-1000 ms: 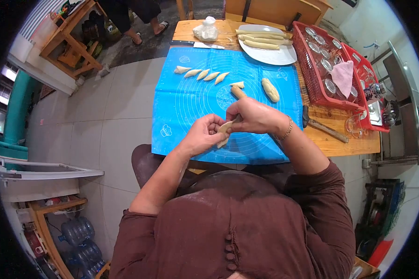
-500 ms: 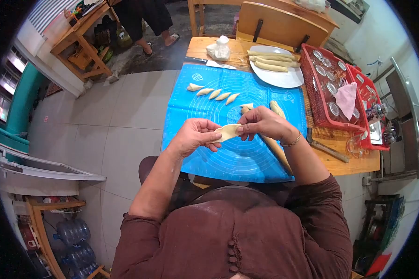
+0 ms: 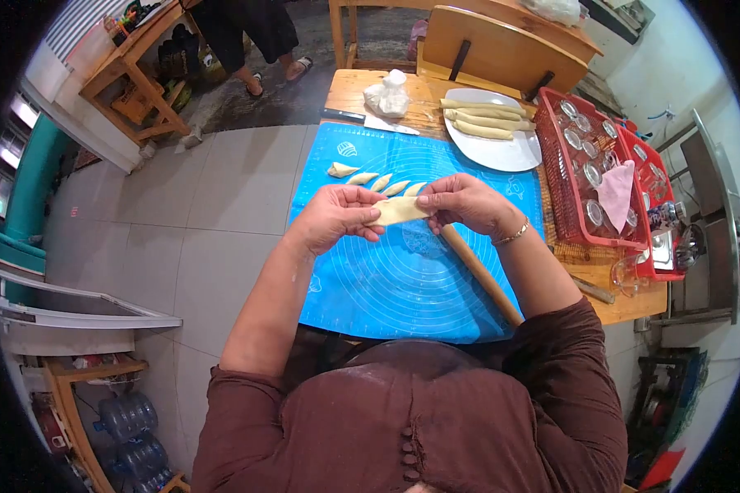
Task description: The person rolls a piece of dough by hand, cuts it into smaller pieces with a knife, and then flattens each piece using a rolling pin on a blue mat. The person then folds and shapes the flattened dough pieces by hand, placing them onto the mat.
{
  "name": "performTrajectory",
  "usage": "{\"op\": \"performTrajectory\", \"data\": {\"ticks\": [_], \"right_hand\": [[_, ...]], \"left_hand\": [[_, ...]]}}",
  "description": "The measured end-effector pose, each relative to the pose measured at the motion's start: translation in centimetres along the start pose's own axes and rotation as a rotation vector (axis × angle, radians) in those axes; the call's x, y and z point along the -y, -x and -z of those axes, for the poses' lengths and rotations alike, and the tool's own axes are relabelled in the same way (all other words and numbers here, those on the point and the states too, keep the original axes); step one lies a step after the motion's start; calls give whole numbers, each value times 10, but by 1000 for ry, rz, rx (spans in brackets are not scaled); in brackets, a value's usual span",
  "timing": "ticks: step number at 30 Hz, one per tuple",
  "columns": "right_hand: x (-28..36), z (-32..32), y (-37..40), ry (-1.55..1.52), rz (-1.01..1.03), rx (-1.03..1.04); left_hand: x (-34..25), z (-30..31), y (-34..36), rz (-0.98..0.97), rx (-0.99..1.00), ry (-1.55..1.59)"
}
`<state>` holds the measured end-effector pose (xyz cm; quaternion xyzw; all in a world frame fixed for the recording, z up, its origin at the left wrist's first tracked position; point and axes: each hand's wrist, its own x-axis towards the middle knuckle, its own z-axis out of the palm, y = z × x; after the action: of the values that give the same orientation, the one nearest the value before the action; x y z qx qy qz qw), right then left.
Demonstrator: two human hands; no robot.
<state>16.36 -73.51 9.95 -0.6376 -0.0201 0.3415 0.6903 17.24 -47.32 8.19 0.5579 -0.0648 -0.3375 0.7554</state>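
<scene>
A flat strip of pale dough (image 3: 400, 211) is stretched between my two hands, above the blue baking mat (image 3: 345, 287). My left hand (image 3: 339, 217) pinches its left end between thumb and fingers. At the other end, my right hand (image 3: 469, 205) grips it the same way. Just beyond the hands, several shaped dough pieces (image 3: 362, 178) lie in a row on the mat, one partly covered by the strip. A wooden rolling pin (image 3: 483, 277) rests at a slant on the mat, its far end under my right hand.
A white plate (image 3: 489, 154) with several dough rolls (image 3: 483, 130) stands at the back. Beside it are a tied plastic bag (image 3: 387, 94) and a knife (image 3: 370, 121). Red baskets (image 3: 563, 185) of glasses line the right side. A person's legs (image 3: 251, 41) show at the far left.
Both hands have lifted slightly away from me with the dough strip, which looks longer and flatter now. The view has shifted a little, showing more of the rolling pin.
</scene>
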Motion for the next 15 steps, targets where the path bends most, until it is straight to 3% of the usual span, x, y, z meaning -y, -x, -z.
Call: {"op": "performTrajectory", "data": {"ticks": [8,15], "right_hand": [[13,24,-71,118,16,-73],[24,20,-133,378,2,-289]], "left_hand": [[-30,48,-56,-32,-130,-208],[-39,81,-100,-4,-365,-375]]}}
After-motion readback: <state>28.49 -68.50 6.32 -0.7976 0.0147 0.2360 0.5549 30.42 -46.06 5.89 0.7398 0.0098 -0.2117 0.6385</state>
